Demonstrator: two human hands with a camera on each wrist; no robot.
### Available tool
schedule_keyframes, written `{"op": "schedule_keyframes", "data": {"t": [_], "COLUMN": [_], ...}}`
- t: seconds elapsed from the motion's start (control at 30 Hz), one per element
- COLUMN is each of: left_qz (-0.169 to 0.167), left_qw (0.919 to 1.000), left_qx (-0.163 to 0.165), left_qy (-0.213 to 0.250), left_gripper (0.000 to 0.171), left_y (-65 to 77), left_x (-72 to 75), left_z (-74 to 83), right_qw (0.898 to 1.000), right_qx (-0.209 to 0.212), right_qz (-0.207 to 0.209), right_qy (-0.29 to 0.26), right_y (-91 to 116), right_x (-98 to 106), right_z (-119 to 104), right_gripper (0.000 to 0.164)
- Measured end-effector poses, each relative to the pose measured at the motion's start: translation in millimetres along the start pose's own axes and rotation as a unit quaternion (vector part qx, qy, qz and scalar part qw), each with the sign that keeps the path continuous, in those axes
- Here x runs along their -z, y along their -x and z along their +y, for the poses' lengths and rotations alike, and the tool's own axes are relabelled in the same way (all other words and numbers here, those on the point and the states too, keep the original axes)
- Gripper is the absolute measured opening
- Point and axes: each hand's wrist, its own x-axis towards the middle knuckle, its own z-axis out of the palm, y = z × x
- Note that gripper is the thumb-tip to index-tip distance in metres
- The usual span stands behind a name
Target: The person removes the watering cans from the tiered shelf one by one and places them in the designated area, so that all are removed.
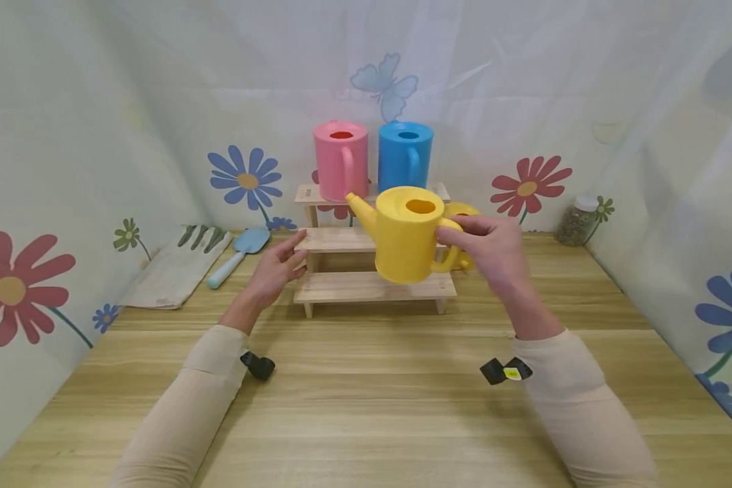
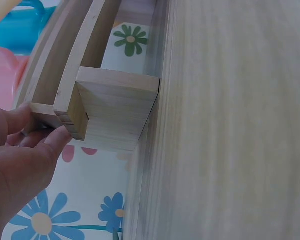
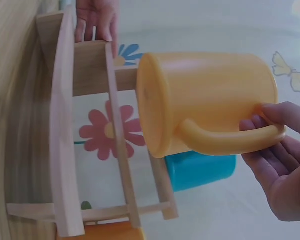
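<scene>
Yellow watering can: in the middle of the head frame, just right of centre, the yellow watering can (image 1: 405, 237) is held up in front of the wooden rack (image 1: 354, 287); its spout (image 1: 362, 211) points to the upper left.
Right hand: the right hand (image 1: 491, 244), right of centre, grips the can by the upper part of its handle (image 3: 230, 142), thumb and fingers closing round the loop.
Left hand: left of centre, the left hand (image 1: 274, 271) touches the rack's left end, fingers loosely extended and holding nothing up.
Weight: probably light, as thin moulded plastic; whether water is inside cannot be told, and any would make it heavier.
Stiffness: the wall looks firm, likely giving a little under a hard squeeze.
Surface: smooth and faintly glossy, so a bare side hold could slip.
Fragility: unlikely to break; the narrow spout seems the part most easily knocked.
Best hold: the handle loop, fingers well through it; a high grip may let the base swing, so a palm under the base would steady it.
Close by: the pink can (image 1: 341, 166) and blue can (image 1: 404, 159) stand on the top tier, upper centre; a second yellow can (image 1: 471, 210) is partly hidden behind the right hand.
</scene>
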Motion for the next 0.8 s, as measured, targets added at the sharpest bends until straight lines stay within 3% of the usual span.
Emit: {"op": "schedule_keyframes", "data": {"t": [0.33,0.6,0.8], "left_qz": [-0.001,-0.003,-0.001], "left_qw": [1.0000,1.0000,1.0000], "left_qx": [-0.004,-0.001,-0.006], "left_qy": [0.000,-0.002,0.000], "left_gripper": [0.055,0.056,0.055], "left_y": [-0.6,-0.6,-0.9], "left_x": [0.2,0.7,0.8], "left_z": [-1.3,-2.5,-3.3], "right_qw": [0.999,0.989,0.982], "right_qx": [0.015,0.010,-0.006], "right_qz": [0.049,0.116,0.159], "right_qy": [0.009,-0.088,-0.103], "right_y": [-2.8,-4.0,-11.0], "right_x": [28.0,65.3,86.0], "right_z": [-12.3,-20.9,-16.8], "right_gripper": [0.041,0.033,0.034]}}
